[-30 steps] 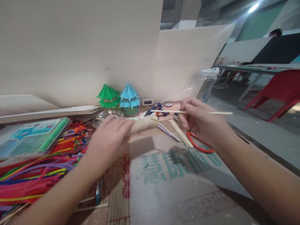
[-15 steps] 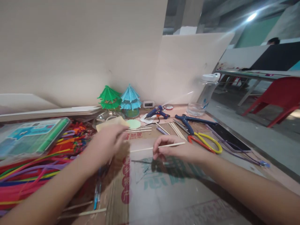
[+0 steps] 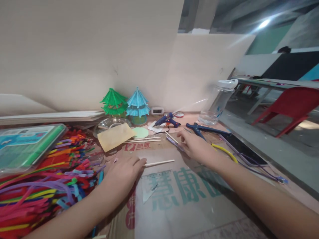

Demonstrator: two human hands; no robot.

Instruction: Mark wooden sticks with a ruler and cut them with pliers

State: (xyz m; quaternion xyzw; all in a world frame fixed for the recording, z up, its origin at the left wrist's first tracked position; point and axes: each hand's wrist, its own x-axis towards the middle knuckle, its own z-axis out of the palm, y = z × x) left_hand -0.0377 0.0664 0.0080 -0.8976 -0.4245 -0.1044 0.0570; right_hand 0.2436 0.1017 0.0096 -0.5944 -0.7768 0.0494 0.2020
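The green hut [image 3: 114, 102] and blue hut [image 3: 138, 103] look finished, loose sticks [image 3: 149, 141] lie unjoined, the left hand [image 3: 124, 172] pinches one stick [image 3: 160, 163], and the right hand's [image 3: 195, 146] grip I cannot tell.

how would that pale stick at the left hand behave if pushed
The pale stick is probably light, being so thin. It seems stiff, running straight from the left hand. Its slender shape suggests hard pushing could snap it.
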